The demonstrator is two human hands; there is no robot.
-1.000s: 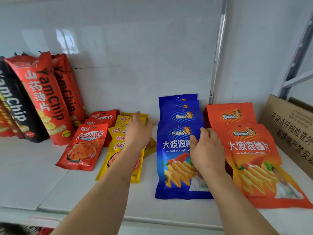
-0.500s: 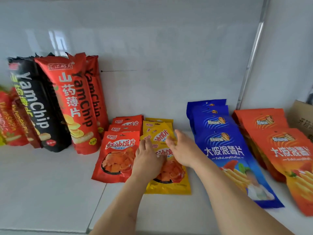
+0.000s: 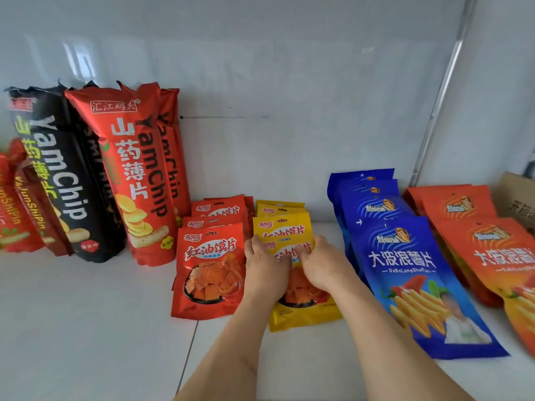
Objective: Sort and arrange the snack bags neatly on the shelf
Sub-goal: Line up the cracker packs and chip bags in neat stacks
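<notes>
A row of small yellow snack bags [image 3: 282,225] lies overlapped on the white shelf [image 3: 86,314], next to a row of small red bags [image 3: 210,267]. My left hand [image 3: 265,267] and my right hand [image 3: 318,264] both rest on the front yellow bag [image 3: 304,314], fingers curled over its upper edge. Right of them lie overlapped blue chip bags [image 3: 405,264], then orange chip bags [image 3: 492,250]. Tall red YamChip bags [image 3: 136,175] and a black YamChip bag [image 3: 58,175] stand leaning against the back wall on the left.
A cardboard box [image 3: 518,201] stands at the far right edge. More red bags [image 3: 17,215] lean at the far left. A metal upright [image 3: 443,91] runs up the back right corner. Bare shelf surface lies in front at the left.
The view has shifted left. My right hand left the blue bag and joined my left hand on the front yellow bag; both hands now curl over its top.
</notes>
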